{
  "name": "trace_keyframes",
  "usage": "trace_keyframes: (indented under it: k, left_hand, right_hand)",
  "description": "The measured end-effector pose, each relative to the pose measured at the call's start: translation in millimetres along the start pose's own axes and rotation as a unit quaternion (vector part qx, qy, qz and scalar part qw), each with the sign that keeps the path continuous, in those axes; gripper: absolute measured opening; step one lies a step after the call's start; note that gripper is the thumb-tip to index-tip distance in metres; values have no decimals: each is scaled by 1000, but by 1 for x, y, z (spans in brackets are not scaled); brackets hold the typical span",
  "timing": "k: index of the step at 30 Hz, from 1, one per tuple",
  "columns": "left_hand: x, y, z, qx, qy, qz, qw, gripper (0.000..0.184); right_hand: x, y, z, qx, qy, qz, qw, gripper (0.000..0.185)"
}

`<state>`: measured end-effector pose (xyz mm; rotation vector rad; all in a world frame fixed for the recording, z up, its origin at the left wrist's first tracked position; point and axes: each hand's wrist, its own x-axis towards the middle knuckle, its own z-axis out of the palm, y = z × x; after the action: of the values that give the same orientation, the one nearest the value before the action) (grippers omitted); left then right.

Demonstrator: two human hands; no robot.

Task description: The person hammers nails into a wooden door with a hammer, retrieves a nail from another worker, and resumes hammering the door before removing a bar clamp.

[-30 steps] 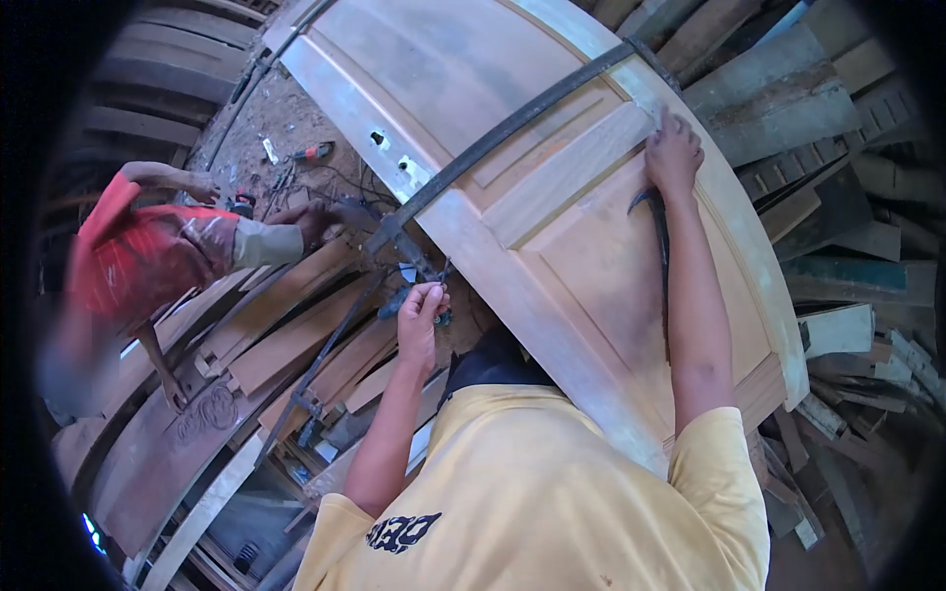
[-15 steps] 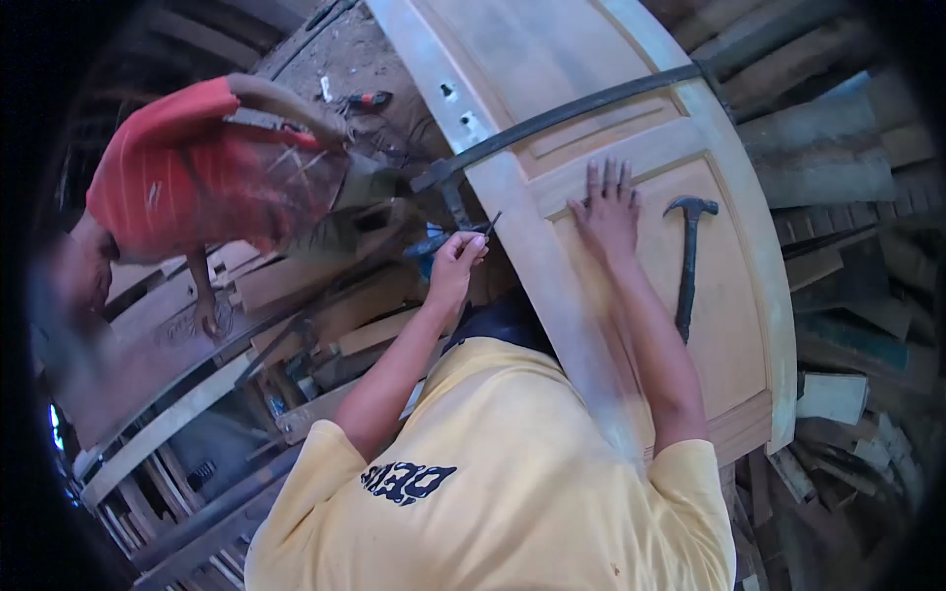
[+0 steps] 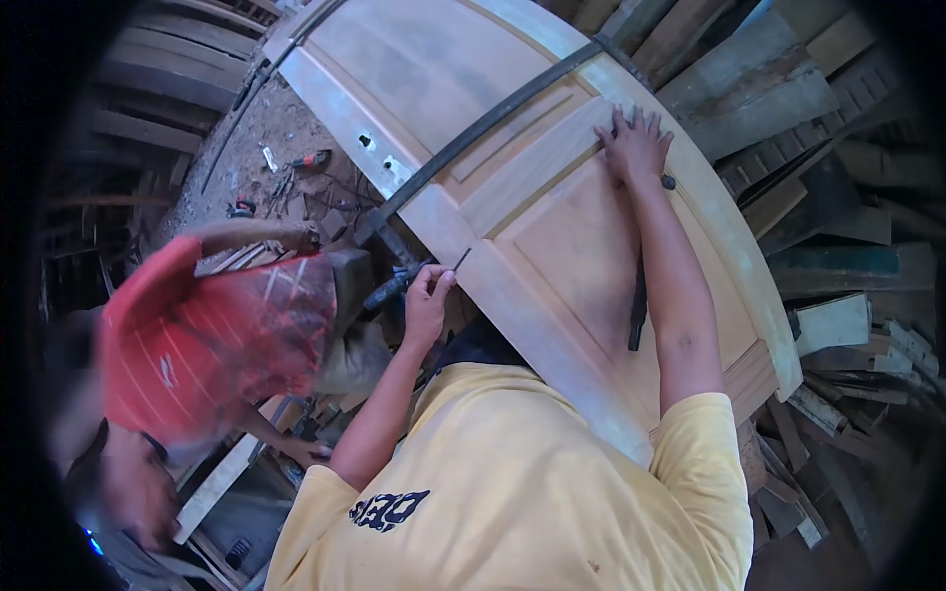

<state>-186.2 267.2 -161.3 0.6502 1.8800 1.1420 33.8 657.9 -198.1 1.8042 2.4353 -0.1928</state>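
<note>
My left hand pinches a thin dark nail-like rod between thumb and fingertips, just at the near edge of the wooden door. The rod points up toward the door's pale frame. With fingers spread, my right hand lies open and flat on the door, near the upper edge of a recessed panel. A hammer rests on that panel, partly hidden under my right forearm; its handle end and a bit of its head show.
A dark bar clamp crosses the door, its blue-handled end at the near edge. At left, a person in a red shirt leans over. Wood offcuts are piled at right. A red-and-black tool lies on the ground.
My view has turned, so the door appears shifted left. My right hand has slid farther across the door, its forearm now covering part of the hammer. The person in red has shifted lower in view.
</note>
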Motion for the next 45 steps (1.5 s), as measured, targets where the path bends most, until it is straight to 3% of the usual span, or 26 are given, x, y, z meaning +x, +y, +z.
trace_keyframes:
  k: [3,5,6,8,11,14,16,17,21,26,35,37,45]
  left_hand:
    - [9,7,5,43,1,14,999,20]
    - [19,24,12,247,46,83,964,22]
    - [29,23,16,249,44,83,964,22]
    - [56,13,18,304,99,209,924,17]
    - [90,28,9,305,117,217,920,18]
    - [119,21,-10,334,103,274,896,19]
    - [127,14,-24,367,-61,390,842,19]
    - [123,9,-29,434,-133,392,800,19]
    - [135,-13,-49,457,-165,466,740,18]
    - [132,-13,-49,448,-222,488,715,14]
    - [133,-15,-47,416,-182,510,731,12]
    - [130,-16,-48,437,-181,512,717,27]
    - [91,-11,-36,481,-102,478,728,38]
  right_hand:
    - [-6,2,0,-7,16,-8,1000,71]
    - [-18,5,-9,0,19,-3,1000,69]
    - [-27,8,-17,30,37,13,999,69]
    - [-56,12,-18,91,93,42,991,70]
    - [-131,14,-21,207,150,132,958,68]
    - [-194,18,6,133,128,189,964,59]
    - [-216,19,9,172,63,205,961,51]
    - [-219,20,12,169,57,210,961,51]
    - [-217,3,14,75,49,246,965,41]
    - [-205,-15,15,-21,65,261,963,39]
    - [-201,-19,19,-50,78,249,964,37]
    - [-202,-18,14,-29,64,255,964,36]
    - [-210,-6,11,7,78,216,973,38]
